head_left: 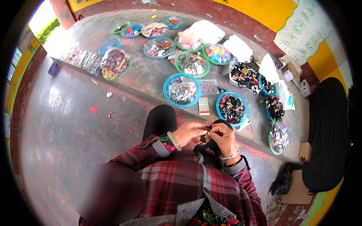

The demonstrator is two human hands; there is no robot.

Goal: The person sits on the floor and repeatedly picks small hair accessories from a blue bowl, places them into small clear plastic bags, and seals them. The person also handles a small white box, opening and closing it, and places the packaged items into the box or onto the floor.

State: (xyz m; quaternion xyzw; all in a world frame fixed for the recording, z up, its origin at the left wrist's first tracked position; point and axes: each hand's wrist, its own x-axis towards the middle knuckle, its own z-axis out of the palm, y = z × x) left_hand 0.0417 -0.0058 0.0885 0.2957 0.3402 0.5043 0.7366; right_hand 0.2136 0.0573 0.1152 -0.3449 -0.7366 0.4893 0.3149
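My left hand (188, 133) and my right hand (223, 138) meet above my lap, thumbs and fingers pinched close together. Between them they hold a small dark item with a yellowish piece (205, 139); fingers cover much of it, so its exact kind is unclear. Just beyond my right hand stands a blue basket (218, 109) heaped with black hair ties (231, 108) with small coloured pieces. A small stack of cards (203, 105), white with a red edge, lies ahead of my hands. Left of it is another blue basket (165, 92) with clear bags of small items.
On the raised concrete step stand several green and blue baskets (207, 67) of packaged small goods. White sacks (207, 31) lie behind them. At right are cardboard boxes (305, 151) and a long black case (327, 135). A purple bowl (53, 68) sits on the floor at far left.
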